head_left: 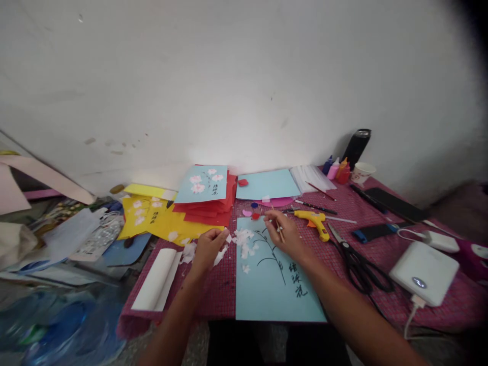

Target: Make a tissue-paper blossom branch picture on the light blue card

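Observation:
Between the thumb and fingertips of my left hand (pixel 210 245) is a small scrap of white paper (pixel 228 238). My right hand (pixel 284 235) is closed round a thin wooden stick (pixel 281 231) that looks like a brush handle; its tip is hard to make out. Both hands are above or beside a light blue sheet (pixel 253 297) with a dark painted branch, black characters and crumpled white paper petals (pixel 244 238) at its upper left. Just beyond my right hand lie dabs of red paint (pixel 255 216), pink paint (pixel 247 213) and blue paint (pixel 254 205).
A white paper roll (pixel 154 279) and torn scraps (pixel 188 252) lie left. Finished blue (pixel 186 190) and yellow sheets (pixel 131 223) are behind. To the right are a yellow glue gun (pixel 314 221), black scissors (pixel 360 264), a white power box (pixel 425 272) and paint bottles (pixel 343 173).

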The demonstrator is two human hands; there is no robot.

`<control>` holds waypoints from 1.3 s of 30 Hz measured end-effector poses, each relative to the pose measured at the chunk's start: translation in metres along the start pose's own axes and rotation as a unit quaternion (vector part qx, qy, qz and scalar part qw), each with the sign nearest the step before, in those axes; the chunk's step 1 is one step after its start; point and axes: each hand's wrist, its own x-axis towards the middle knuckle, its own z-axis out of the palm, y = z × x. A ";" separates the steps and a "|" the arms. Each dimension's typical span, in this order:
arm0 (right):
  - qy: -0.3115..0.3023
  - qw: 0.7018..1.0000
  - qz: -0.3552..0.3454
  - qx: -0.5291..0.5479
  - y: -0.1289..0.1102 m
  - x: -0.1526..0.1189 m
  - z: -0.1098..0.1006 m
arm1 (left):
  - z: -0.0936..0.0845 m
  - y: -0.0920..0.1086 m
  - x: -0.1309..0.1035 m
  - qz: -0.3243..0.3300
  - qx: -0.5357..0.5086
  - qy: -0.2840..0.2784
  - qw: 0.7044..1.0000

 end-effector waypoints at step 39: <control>-0.137 0.923 0.207 0.292 -0.021 -0.010 0.028 | 0.053 -0.024 0.011 0.429 0.223 -0.050 0.874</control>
